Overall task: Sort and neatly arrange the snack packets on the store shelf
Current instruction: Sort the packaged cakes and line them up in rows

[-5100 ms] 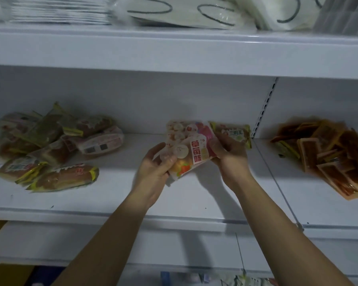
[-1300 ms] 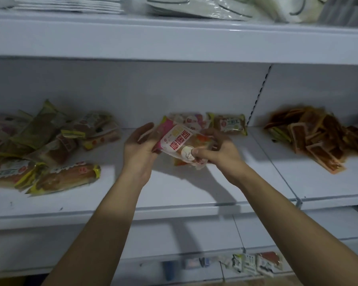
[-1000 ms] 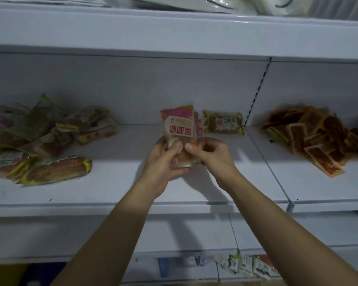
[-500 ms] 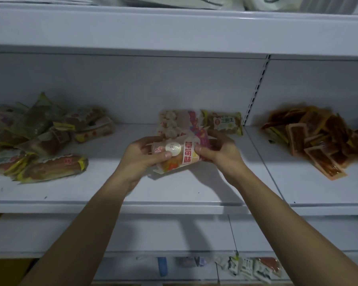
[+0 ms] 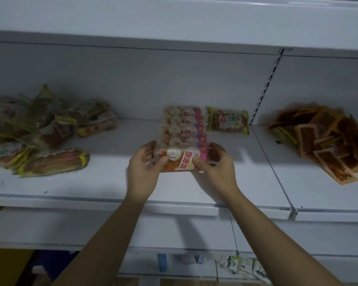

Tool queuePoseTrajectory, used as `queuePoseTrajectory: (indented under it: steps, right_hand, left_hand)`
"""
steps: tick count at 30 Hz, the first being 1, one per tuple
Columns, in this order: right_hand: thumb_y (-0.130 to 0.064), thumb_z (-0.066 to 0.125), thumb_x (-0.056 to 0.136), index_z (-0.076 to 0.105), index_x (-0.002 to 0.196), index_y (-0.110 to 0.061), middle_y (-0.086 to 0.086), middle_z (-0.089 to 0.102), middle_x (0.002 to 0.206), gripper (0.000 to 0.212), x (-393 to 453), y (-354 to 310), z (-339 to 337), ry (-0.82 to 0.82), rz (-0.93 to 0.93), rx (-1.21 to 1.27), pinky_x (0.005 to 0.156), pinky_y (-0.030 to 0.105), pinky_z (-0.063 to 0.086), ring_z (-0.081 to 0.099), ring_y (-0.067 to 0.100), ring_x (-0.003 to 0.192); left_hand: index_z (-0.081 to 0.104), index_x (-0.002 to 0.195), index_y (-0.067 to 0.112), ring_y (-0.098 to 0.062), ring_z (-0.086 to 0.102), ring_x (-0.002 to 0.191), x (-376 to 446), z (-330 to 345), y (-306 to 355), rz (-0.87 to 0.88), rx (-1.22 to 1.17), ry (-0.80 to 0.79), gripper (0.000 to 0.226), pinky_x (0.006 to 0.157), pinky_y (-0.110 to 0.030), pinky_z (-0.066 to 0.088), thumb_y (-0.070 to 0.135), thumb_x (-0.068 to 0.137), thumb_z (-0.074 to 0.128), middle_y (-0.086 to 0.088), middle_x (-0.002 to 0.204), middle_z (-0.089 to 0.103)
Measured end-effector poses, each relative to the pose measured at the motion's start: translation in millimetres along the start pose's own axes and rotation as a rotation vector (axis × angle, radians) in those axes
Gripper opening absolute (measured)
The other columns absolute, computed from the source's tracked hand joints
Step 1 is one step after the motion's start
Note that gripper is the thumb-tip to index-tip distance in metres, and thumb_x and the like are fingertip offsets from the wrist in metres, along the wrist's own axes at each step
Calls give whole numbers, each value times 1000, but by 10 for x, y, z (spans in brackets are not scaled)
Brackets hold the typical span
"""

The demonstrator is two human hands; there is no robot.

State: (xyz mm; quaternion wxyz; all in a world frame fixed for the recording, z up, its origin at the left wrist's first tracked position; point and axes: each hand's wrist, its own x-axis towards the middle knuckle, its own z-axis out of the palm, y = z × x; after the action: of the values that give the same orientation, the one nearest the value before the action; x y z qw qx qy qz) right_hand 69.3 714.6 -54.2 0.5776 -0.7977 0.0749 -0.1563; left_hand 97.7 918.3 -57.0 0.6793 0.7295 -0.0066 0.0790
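A pink strawberry snack packet (image 5: 181, 159) lies at the front of a neat overlapping row of like packets (image 5: 182, 124) on the white shelf (image 5: 112, 182). My left hand (image 5: 145, 166) grips its left end and my right hand (image 5: 215, 164) grips its right end, thumbs on top. A green-edged bread packet (image 5: 228, 122) lies at the back, right of the row. A loose heap of bread packets (image 5: 39, 133) covers the shelf's left part.
A jumbled pile of flat orange packets (image 5: 327, 139) fills the shelf section on the right, past the slotted upright (image 5: 265, 87). Small packets (image 5: 244, 265) sit on a lower shelf. The upper shelf's front edge (image 5: 174, 23) overhangs.
Both hands turned the pink packet round, then lowered it flat onto the shelf at the front of the row. The camera view drifted slightly.
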Motion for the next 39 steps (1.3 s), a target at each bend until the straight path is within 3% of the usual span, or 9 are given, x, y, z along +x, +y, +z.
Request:
queuePoseTrajectory:
  steps: [3,8,14,21,23,26,30,34,39]
  right_hand:
    - [-24,82,85,57,128,-27,-14,71,112,49,-42,22,20,-21,-3,-17,82,18,57,67,-2,96]
    - [-27,83,85,35,154,-23,-5,64,124,84,-54,18,27,-26,32,-39,77,8,52,64,0,104]
    - [-45,81,80,34,152,-28,-2,53,133,87,-65,-9,-30,21,-19,-87,96,35,54,57,11,117]
    - [-57,62,88,44,147,-26,7,48,146,70,398,-504,0,-26,-302,-595,115,51,36,37,30,139]
    - [-55,66,89,44,148,-29,5,46,149,68,546,-702,195,-99,-331,-732,118,48,29,34,30,140]
    - [-47,65,90,45,146,-33,2,42,147,61,627,-940,624,-211,-374,-748,115,40,29,33,26,138]
    - [-44,67,90,47,145,-30,3,45,143,61,640,-1100,1340,-324,-456,-723,112,42,35,37,28,137]
    - [-39,67,89,46,146,-28,5,45,140,61,614,-1277,2047,-407,-455,-731,107,46,40,38,29,134]
    - [-41,64,88,39,152,-26,9,42,148,70,563,-1359,2816,-502,-397,-729,108,49,42,39,34,138]
  left_hand:
    - [60,136,20,-11,69,109,-15,-26,-70,4,97,-16,53,92,-44,61,12,88,79,6,121,72]
    - [55,141,25,-8,68,112,-30,-40,-60,-3,159,-28,59,95,-42,59,23,88,79,11,123,69]
    - [55,139,31,-9,66,116,-49,-127,26,-28,172,-51,69,98,-45,58,53,78,75,14,128,67]
    - [59,137,25,-9,58,120,148,-635,347,134,526,-50,40,104,-35,49,29,98,63,7,134,62]
    - [62,134,18,-16,59,119,259,-874,408,193,683,-22,37,100,-30,45,24,97,63,-1,131,63]
    - [67,126,15,-28,62,117,457,-1298,437,243,874,19,34,101,-38,49,24,93,62,-7,125,69]
    - [68,107,20,-34,64,89,683,-1927,390,200,1113,47,38,76,-41,55,42,86,45,-9,90,65]
    - [64,109,27,-32,62,95,842,-2452,358,181,1219,49,39,80,-45,54,46,84,42,-5,100,67]
    - [68,109,25,-34,64,89,1061,-3043,296,169,1210,88,40,76,-45,56,45,84,43,-6,90,67]
